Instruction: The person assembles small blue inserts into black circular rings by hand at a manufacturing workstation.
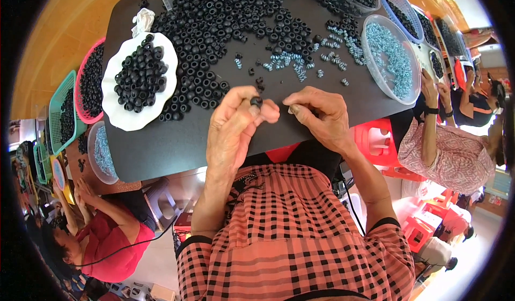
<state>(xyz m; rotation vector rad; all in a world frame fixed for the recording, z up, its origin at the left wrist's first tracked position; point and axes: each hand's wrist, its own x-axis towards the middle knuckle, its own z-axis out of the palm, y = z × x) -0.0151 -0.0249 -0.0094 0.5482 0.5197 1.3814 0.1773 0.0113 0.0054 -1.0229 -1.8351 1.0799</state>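
Observation:
Just above the near part of the dark table point(166, 151), my left hand point(228, 129) pinches a small round black plastic piece point(256, 102) between thumb and fingers. To its right, my right hand point(324, 116) has thumb and forefinger pressed together; what lies in them, if anything, is too small to make out. The two hands are apart. Beyond them spreads a large heap of black ring-shaped pieces point(204, 32). Small bluish metal coil springs point(289, 60) lie loose in front of the heap. A few tiny black bits point(259, 81) rest near my left fingertips.
A white scalloped plate point(115, 116) piled with black pieces stands at left. At right sits a clear tub point(413, 97) of springs. Pink point(80, 100) and green baskets point(53, 116) stand beyond the left edge. Other people sit on both sides, one in a red shirt point(115, 247).

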